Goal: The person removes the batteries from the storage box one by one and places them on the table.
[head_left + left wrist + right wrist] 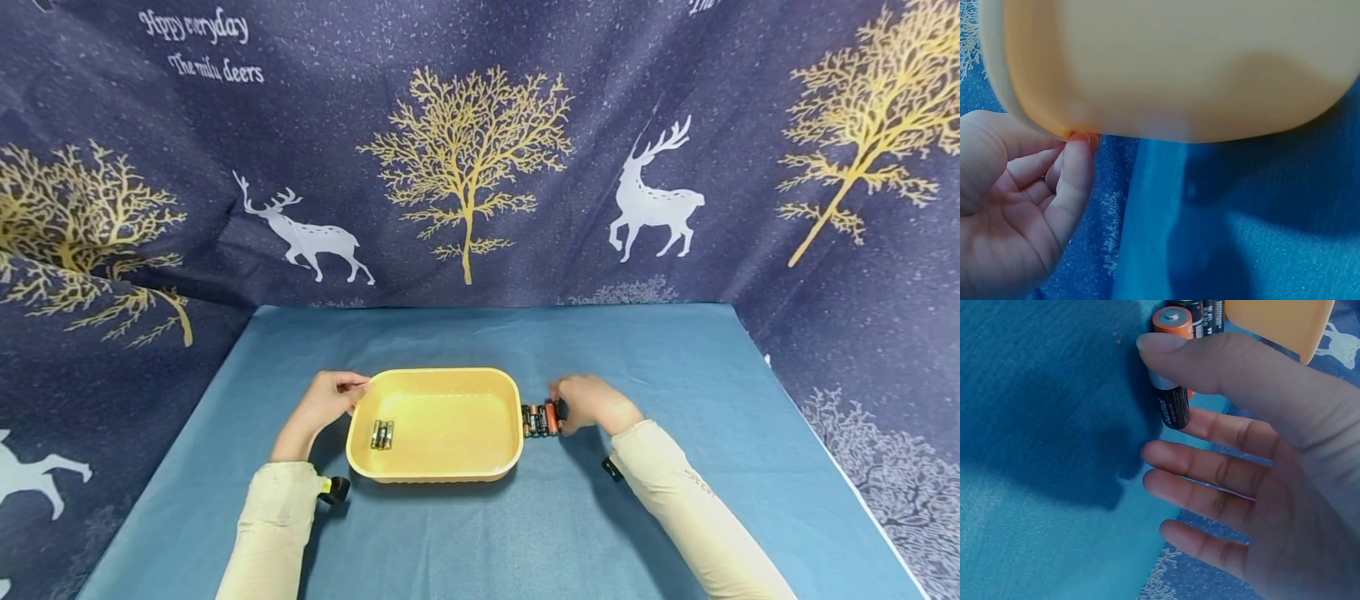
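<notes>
A yellow plastic tray [435, 473] stands on the blue cloth, with three small batteries [382, 434] side by side near its left end. At the tray's back left corner, my left hand [330, 402] pinches the rim between thumb and fingers; the left wrist view shows this grip up close. Just right of the tray, several upright-lying batteries [534, 421] form a row, an orange one among them. My right hand [592, 403] is at the row's right end. Seen from the right wrist, its thumb and index finger pinch a black-ended battery [1174, 407], the other fingers spread loosely.
Blue cloth [465, 550] covers the table. Behind it hangs a dark blue curtain [322, 125] printed with deer and trees. Each wrist wears a small black camera, such as the one on the left wrist [335, 490].
</notes>
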The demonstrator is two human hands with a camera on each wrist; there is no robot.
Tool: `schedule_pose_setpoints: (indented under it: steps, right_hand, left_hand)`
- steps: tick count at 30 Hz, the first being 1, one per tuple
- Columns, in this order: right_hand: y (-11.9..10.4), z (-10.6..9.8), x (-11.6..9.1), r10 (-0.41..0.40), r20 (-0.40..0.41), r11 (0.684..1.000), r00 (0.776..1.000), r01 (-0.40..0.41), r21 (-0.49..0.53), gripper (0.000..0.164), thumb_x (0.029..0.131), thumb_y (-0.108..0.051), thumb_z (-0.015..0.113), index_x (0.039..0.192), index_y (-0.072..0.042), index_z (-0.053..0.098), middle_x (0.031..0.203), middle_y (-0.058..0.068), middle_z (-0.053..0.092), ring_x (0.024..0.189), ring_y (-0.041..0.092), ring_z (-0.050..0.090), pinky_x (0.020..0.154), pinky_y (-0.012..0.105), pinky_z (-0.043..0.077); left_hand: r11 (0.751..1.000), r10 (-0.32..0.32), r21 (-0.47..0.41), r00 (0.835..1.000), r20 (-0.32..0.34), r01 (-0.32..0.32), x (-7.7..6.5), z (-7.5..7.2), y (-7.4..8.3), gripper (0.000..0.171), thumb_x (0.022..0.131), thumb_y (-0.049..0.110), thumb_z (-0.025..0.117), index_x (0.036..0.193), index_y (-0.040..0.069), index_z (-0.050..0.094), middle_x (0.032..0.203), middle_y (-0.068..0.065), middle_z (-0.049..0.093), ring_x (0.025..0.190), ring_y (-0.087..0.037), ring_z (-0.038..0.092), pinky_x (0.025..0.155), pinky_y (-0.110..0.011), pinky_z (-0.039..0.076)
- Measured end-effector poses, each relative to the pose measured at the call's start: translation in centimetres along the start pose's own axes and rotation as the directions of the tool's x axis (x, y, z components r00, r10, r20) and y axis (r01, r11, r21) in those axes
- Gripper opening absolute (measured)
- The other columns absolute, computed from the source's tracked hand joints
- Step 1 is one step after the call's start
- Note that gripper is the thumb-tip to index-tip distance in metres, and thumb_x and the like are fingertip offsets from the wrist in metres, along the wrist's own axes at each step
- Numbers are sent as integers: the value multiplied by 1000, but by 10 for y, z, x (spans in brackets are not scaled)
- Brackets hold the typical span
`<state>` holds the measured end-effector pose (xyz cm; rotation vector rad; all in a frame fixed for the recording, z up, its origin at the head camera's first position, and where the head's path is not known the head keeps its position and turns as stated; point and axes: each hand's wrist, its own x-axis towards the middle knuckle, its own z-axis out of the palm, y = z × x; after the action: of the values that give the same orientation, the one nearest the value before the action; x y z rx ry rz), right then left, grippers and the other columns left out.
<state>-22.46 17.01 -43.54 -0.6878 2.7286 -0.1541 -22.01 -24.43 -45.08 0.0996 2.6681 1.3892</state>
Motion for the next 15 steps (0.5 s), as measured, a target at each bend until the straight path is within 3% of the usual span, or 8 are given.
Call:
schedule_pose_setpoints:
  steps: [15]
  right_hand:
    - [-1, 3, 1, 8, 13, 1000, 1000, -9, 11, 53, 61, -14, 89, 107, -5, 67, 104, 9, 67, 95, 31, 63, 88, 47, 51]
  left_hand:
    - [1000, -11, 3, 1000, -2, 11, 0, 0, 1, 25, 96, 8, 58, 114, -8, 66, 82, -14, 66, 60, -20, 60, 63, -45, 56]
